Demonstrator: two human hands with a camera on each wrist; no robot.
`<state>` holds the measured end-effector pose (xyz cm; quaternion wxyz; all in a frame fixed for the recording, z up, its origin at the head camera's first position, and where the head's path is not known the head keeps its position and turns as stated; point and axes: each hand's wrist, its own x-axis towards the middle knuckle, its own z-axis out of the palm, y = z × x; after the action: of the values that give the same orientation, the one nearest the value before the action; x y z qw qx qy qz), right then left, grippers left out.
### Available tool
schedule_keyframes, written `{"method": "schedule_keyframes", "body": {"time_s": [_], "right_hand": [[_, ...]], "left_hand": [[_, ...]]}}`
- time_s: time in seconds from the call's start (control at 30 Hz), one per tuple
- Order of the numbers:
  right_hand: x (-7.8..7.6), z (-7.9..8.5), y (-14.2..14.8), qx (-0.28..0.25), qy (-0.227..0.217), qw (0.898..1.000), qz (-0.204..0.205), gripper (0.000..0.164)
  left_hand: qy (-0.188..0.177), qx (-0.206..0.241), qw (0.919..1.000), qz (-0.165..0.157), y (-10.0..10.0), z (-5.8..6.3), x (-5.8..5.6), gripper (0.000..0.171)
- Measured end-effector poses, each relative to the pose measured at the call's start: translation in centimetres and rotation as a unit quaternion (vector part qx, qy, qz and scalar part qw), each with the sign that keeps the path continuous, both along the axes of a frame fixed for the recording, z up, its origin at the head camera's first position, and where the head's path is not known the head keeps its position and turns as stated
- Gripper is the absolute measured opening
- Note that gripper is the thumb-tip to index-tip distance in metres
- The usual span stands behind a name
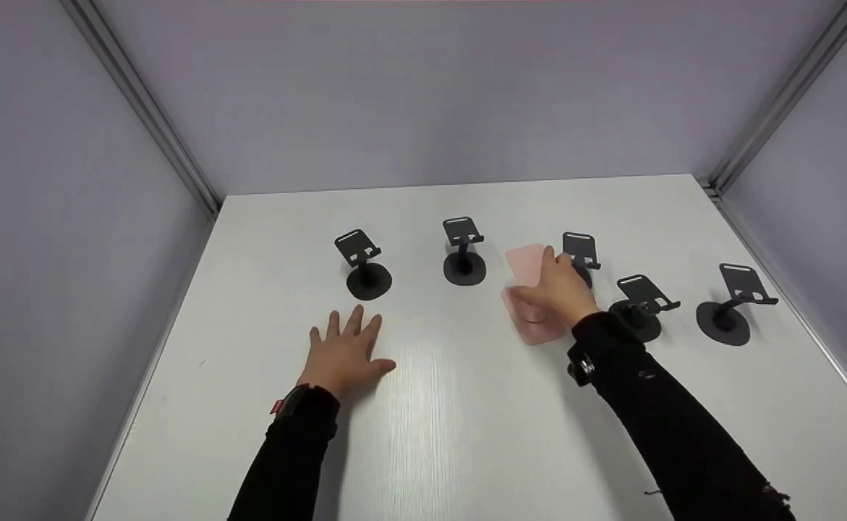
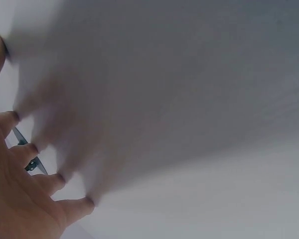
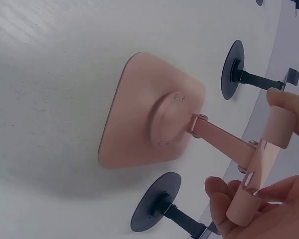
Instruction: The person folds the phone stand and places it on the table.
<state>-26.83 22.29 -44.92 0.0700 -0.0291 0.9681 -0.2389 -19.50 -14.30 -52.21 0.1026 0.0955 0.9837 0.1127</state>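
Note:
A pink phone stand (image 1: 524, 262) with a squarish base (image 3: 139, 119) is right of the table's middle. My right hand (image 1: 562, 286) grips its upper holder; in the right wrist view the fingers and thumb (image 3: 289, 104) wrap the holder's edges. The base is on or just above the tabletop; I cannot tell which. My left hand (image 1: 341, 354) rests palm down with fingers spread on the white table (image 1: 423, 427), holding nothing. Nearest to it is a black phone stand (image 1: 369, 282) with a round base. In the left wrist view the left hand's fingertips (image 2: 79, 209) touch the surface.
Several more black phone stands are about: one at the back middle (image 1: 464, 268), one behind the right hand (image 1: 579, 248), one beside the right wrist (image 1: 640, 293) and one far right (image 1: 724, 323). Grey-lilac panels (image 1: 423, 94) enclose the table's back and sides.

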Motion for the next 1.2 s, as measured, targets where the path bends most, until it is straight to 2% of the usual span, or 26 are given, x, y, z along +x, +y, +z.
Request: {"method": "schedule_keyframes", "body": {"time_s": [0.07,0.2,0.27,0.47,0.77,1.07,1.2], "right_hand": [[-0.1,0.2,0.3,-0.015,-0.007,1.0,-0.002,0.101],[-0.4,0.8,1.1,-0.04,-0.012,0.999,-0.02,0.054],[-0.6,1.1,1.6,-0.051,-0.016,0.998,-0.038,0.038],[-0.9,1.3,2.6,-0.093,-0.047,0.992,-0.075,0.034],[-1.0,0.9,3.9,-0.165,-0.088,0.98,-0.074,0.02],[-1.0,1.6,4.4,-0.25,-0.151,0.954,-0.068,0.021],[-1.1,1.9,4.4,-0.272,-0.165,0.947,-0.052,0.024]], "left_hand": [[-0.004,-0.002,1.0,0.001,0.0,0.1,0.0,0.088],[-0.006,0.0,1.0,0.002,0.1,0.2,0.0,0.087],[-0.006,0.002,1.0,0.002,0.1,0.3,0.0,0.087],[-0.006,0.0,1.0,-0.001,0.1,0.2,0.0,0.087],[-0.002,-0.009,0.9999,-0.007,0.0,0.0,0.1,0.088],[-0.011,-0.012,0.9999,-0.004,0.0,0.2,-0.1,0.088],[-0.014,-0.009,0.9998,-0.004,0.0,0.4,-0.1,0.088]]}}
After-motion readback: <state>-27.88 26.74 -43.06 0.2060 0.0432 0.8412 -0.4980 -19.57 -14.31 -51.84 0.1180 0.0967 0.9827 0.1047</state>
